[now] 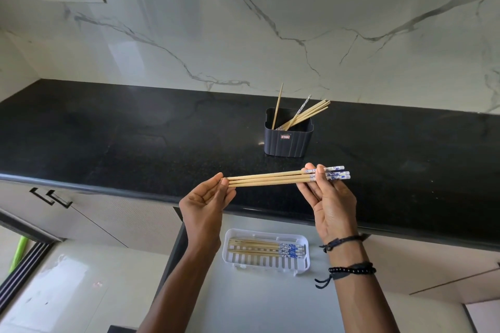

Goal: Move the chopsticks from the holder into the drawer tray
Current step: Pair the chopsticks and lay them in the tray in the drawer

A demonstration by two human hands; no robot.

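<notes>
Head view looks down on both hands holding a bundle of three held chopsticks (270,178) level in the air, just above the front edge of the black counter (135,143). The left hand (208,203) pinches the plain wooden tips between thumb and fingertips, and the right hand (331,197) grips the blue-patterned ends, thumb on top and fingers beneath, with the patterned butts sticking out past it to the right. The bundle's long axis runs left to right, tilted slightly upward toward the right. Directly below and nearer the person, the white drawer tray (270,262) sits in the open drawer (243,300), and the chopsticks already in the tray (259,247) lie along the same left-to-right line with their patterned ends also to the right. So the bundle seems already matched to the tray's length and needs no turning; the coming move is probably a straight lowering toward the body, both hands about equally near. The right hand sits roughly over the tray's right end, while the left hand is a little beyond its left end. Farther back on the counter stands the dark holder (289,140), with several remaining chopsticks (305,113) leaning inside it, so the task looks partly done.
</notes>
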